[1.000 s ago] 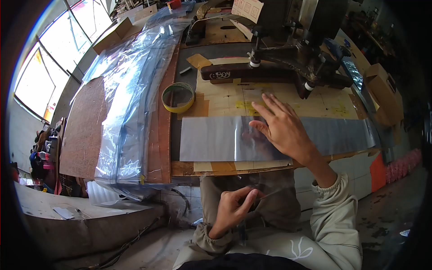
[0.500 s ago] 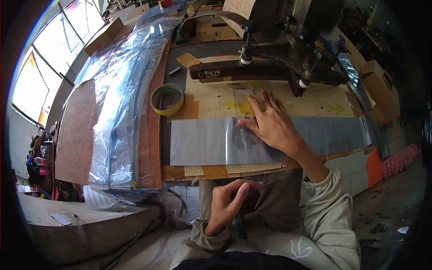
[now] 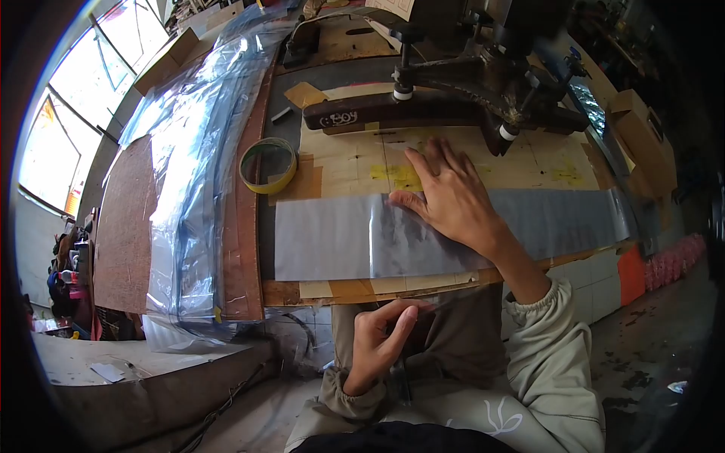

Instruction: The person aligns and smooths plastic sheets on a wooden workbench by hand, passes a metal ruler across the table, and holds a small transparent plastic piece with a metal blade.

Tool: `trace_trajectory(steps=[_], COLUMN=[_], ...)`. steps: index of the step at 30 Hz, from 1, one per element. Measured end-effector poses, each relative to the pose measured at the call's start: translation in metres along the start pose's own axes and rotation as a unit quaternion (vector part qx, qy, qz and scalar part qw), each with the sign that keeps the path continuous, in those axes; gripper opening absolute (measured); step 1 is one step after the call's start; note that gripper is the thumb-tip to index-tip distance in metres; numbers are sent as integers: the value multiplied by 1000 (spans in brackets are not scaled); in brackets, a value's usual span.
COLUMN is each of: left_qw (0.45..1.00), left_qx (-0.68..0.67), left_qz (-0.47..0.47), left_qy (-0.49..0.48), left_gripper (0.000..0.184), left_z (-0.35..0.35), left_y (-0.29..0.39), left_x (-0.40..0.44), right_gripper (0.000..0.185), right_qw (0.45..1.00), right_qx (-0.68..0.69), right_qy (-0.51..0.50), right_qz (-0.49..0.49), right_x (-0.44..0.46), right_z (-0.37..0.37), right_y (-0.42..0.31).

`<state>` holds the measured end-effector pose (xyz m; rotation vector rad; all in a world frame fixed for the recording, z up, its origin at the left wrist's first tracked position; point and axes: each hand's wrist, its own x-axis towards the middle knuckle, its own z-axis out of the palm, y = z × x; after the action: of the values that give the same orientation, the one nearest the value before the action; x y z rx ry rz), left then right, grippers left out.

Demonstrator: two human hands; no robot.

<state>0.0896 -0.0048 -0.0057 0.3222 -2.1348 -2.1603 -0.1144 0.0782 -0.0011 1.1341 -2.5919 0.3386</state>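
My right hand (image 3: 457,198) lies flat with its fingers spread, the palm over a long grey plastic sheet (image 3: 325,240) and the fingertips on the pale board (image 3: 340,155) behind it. Below the board's front edge, my left hand (image 3: 381,340) is pinched, thumb against forefinger, on a thin clear film (image 3: 462,299) that stretches right toward the edge. How far the film runs is hard to make out. A dark machine arm (image 3: 423,112) with white-tipped screws spans the board just beyond my right fingertips. Left of the board sits a yellow tape roll (image 3: 269,166).
Clear bluish plastic sheets (image 3: 200,166) lie over a brown board (image 3: 124,226) on the left. A cardboard box (image 3: 642,143) stands at the right. Pink wrapped material (image 3: 674,262) and an orange-red piece (image 3: 631,275) are at the lower right. Cables run below the table.
The view has shifted, so the tape roll and boards appear farther left. My right hand has slid slightly over the sheet. My left hand keeps its pinch below the edge.
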Motion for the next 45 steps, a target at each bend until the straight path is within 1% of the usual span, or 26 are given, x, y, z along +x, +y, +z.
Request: trace_trajectory(steps=[1, 4, 13, 16, 19, 22, 25, 28, 34, 45], left_qw=[1000, 999, 999, 999, 999, 999, 999, 999, 999, 999], left_qx=[0, 0, -12, -3, 4, -1, -9, -12, -8, -10], left_qz=[-8, 34, 32, -27, -33, -30, 33, 21, 30, 12], left_qy=[-2, 12, 42, 31, 27, 31, 42, 35, 35, 38], left_gripper=[20, 20, 20, 23, 23, 24, 20, 20, 21, 21], left_z=[0, 1, 5, 4, 4, 4, 6, 4, 2, 3], left_y=[1, -2, -8, -1, 1, 0, -7, -7, -8, -8], left_x=[0, 2, 5, 4, 5, 5, 7, 6, 7, 8], right_gripper=[76, 76, 75, 73, 73, 73, 73, 73, 73, 71], right_qw=[1000, 1000, 1000, 1000, 1000, 1000, 1000, 1000, 1000, 1000], right_qx=[-3, -2, 5, 11, 20, 20, 17, 14, 9, 14], right_qy=[6, 12, 4, -1, 2, 1, 1, 6, 7, 1], right_qz=[1, 5, 11, 4, 1, 5, 5, 5, 5, 11], right_x=[0, 1, 5, 6, 7, 7, 8, 7, 8, 10], right_z=[1, 3, 4, 1, 2, 2, 2, 4, 3, 4], right_y=[0, -1, 3, 3, 4, 3, 3, 4, 3, 3])
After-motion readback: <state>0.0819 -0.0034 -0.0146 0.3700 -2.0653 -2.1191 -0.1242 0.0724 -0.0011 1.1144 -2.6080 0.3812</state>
